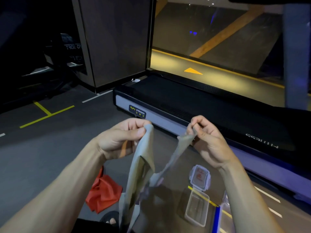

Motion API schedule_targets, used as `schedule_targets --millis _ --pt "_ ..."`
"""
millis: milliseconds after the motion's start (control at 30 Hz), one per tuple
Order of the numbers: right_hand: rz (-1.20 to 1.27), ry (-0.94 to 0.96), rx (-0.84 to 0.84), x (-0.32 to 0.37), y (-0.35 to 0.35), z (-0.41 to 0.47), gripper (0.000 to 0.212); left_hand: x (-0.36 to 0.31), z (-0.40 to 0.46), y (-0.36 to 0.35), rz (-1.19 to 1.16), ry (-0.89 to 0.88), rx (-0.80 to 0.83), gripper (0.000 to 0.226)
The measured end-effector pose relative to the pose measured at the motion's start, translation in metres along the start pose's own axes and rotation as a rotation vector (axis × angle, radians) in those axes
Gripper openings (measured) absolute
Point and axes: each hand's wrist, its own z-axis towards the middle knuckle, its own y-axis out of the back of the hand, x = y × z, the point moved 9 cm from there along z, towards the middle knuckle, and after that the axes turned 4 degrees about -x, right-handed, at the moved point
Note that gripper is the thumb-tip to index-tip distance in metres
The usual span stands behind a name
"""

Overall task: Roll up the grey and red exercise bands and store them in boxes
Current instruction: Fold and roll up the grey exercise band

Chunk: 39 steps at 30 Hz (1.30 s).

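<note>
My left hand (121, 137) and right hand (204, 137) pinch grey band (143, 167) ends at frame centre. Red band (104, 192) crumpled lower left; clear box (196, 207) lower right.

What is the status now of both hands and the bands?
Left hand and right hand each have a pinch grip on the grey band, unrolled, hanging between them. Red band crumpled on floor. Clear box open, lid beside it. Nothing in the way.
</note>
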Motion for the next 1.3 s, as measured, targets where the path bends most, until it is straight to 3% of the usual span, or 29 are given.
schedule_targets --millis 100,167,300,367,433,567,933,1000,1100,1200,1300 --pt "0.245 0.005 0.092 0.010 -0.029 0.004 0.020 0.004 0.001 -0.004 -0.029 0.033 0.016 0.030" --pt "0.260 0.021 0.138 0.015 -0.049 0.005 0.011 0.008 0.002 -0.004 -0.016 0.071 0.011 0.029" --pt "-0.210 0.111 0.140 0.016 -0.071 0.007 0.005 0.013 0.006 0.000 0.082 0.095 -0.033 0.033" --pt "-0.366 0.105 0.174 0.012 -0.078 0.006 0.006 0.010 0.007 -0.001 0.129 0.071 -0.055 0.015" --pt "-0.420 0.082 0.159 0.009 -0.076 0.006 0.008 0.009 0.008 -0.003 0.148 0.054 -0.062 0.030" --pt "-0.450 0.059 0.191 0.003 -0.078 0.002 0.009 0.010 0.012 0.005 0.272 -0.032 -0.073 0.019" --pt "-0.682 0.036 0.253 0.006 -0.071 -0.003 0.008 0.015 0.010 0.001 0.452 0.087 -0.073 0.016" --pt "-0.628 0.046 0.260 0.011 -0.071 -0.002 0.006 0.019 0.010 0.000 0.498 0.127 -0.043 0.015" --pt "-0.337 0.055 0.159 0.022 -0.063 0.003 0.006 0.037 0.008 -0.001 0.606 0.241 0.052 0.038" --pt "-0.054 0.033 0.031 0.027 -0.044 0.010 0.003 0.051 0.005 0.008 0.724 0.321 0.038 0.028" --pt "0.067 0.024 -0.060 0.027 -0.023 0.014 0.008 0.047 0.009 0.014 0.721 0.255 -0.055 0.015"
